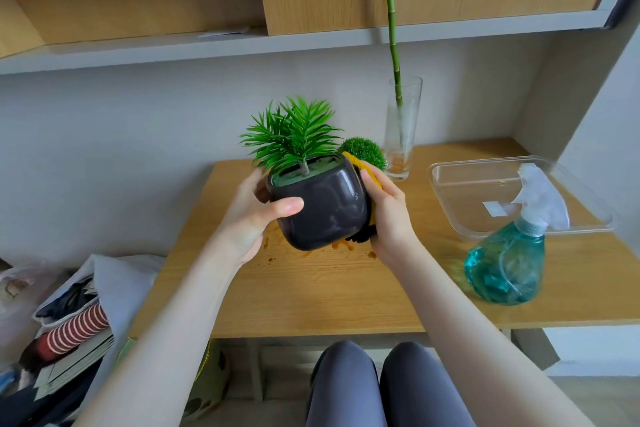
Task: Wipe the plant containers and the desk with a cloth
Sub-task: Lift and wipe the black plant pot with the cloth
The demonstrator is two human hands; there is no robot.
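1. Fingers of your left hand (254,215) curl round the left side of the dark pot (320,204), thumb laid across its front face, the rest hidden behind it.
2. Your right hand (388,211) presses a yellow cloth (356,163) flat against the pot's right side; the fingers lie fairly straight along the wall, with the cloth showing above and below them. A dark fringe hangs under the hand; you cannot tell whether it belongs to the cloth.
3. The pot is lifted clear of the desk (329,295), held between both hands above its middle, over a patch of orange-brown stains (341,246).
4. The pot tilts: its open top faces up and away from you, its base swings toward you, and the green fronds (291,135) lean up and to the left.
5. Behind the pot, a round green ball plant (367,151) sits just beside a tall glass vase (401,128) holding a bamboo stalk (393,31).
6. To your right stand a teal spray bottle (505,263) and, behind it, a clear plastic tray (460,184).
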